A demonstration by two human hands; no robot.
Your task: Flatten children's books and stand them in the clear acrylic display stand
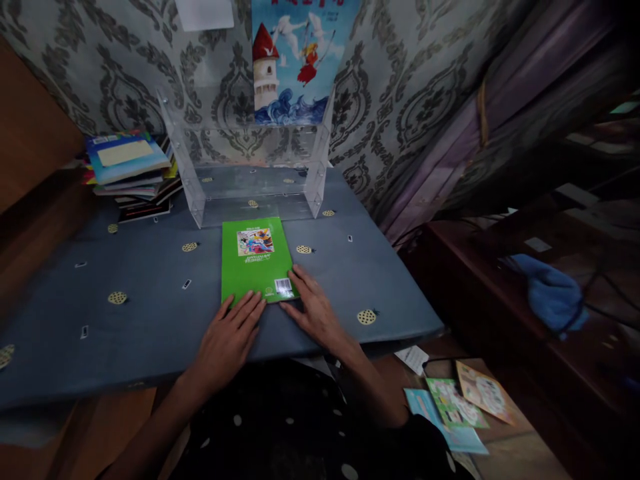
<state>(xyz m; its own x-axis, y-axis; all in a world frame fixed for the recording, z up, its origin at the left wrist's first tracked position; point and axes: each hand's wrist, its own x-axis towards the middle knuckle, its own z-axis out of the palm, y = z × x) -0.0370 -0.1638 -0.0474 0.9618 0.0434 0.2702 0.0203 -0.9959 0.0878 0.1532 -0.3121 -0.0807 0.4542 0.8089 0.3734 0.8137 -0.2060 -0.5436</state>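
A green book (255, 273) lies flat on the cloth-covered table in front of me, its back cover up, with a small picture near the top and a barcode near the bottom right. My left hand (233, 337) rests flat with fingers stretched over the book's lower left edge. At the lower right corner is my right hand (317, 310), fingers along the side edge and the thumb apart by the bottom edge. Just beyond the book stands a clear acrylic rack (195, 193), and a blue illustrated book (295, 67) is upright on its upper part.
Stacked books (127, 163) sit at the table's back left. Several booklets (455, 403) lie on the floor to the right of the table. A blue cloth (550, 290) is on dark furniture at right, near cables. A patterned wall (380, 87) closes off the back.
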